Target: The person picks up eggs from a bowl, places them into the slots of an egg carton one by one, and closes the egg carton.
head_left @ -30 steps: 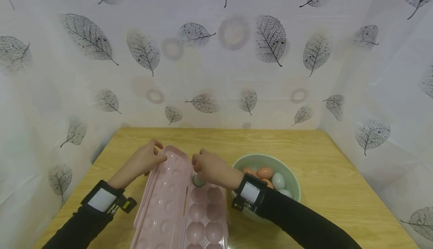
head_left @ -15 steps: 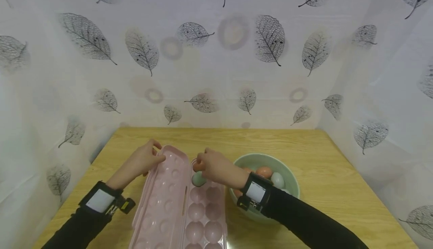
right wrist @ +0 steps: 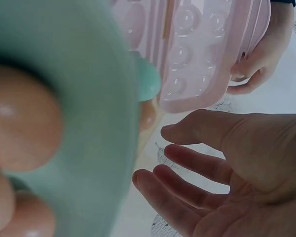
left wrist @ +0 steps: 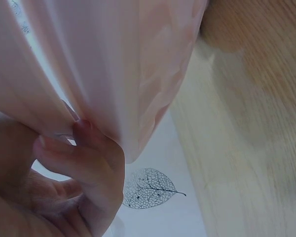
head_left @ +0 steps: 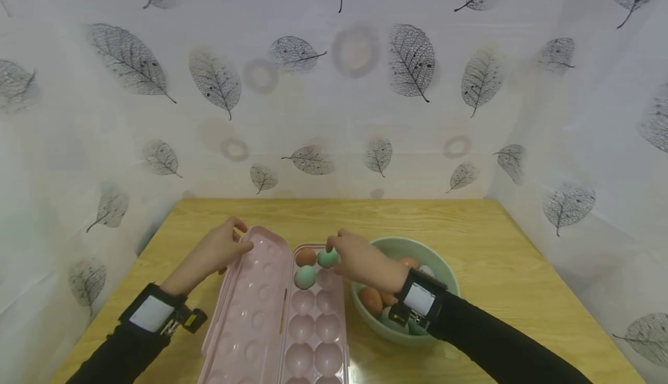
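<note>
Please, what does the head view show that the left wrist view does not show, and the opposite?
Only head: the right hand, the green bowl, and three eggs in the carton's cups.

Only left wrist: a bright gap between two pink layers, seen close.

Both: the left hand holding the pink lid, the wooden table and the leaf-print backdrop.

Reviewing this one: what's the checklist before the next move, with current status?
1. Lid held open: ok, the left hand grips it near its far end.
2. Right hand free: ok, it holds nothing.
3. Cups available: ok, the nearer ones in view are empty.
4. Far-right egg fully seated: cannot tell, fingertips are close by.
5. Eggs in the bowl: ok, several show.
6. All of those intact: cannot tell, the right arm hides some.
</note>
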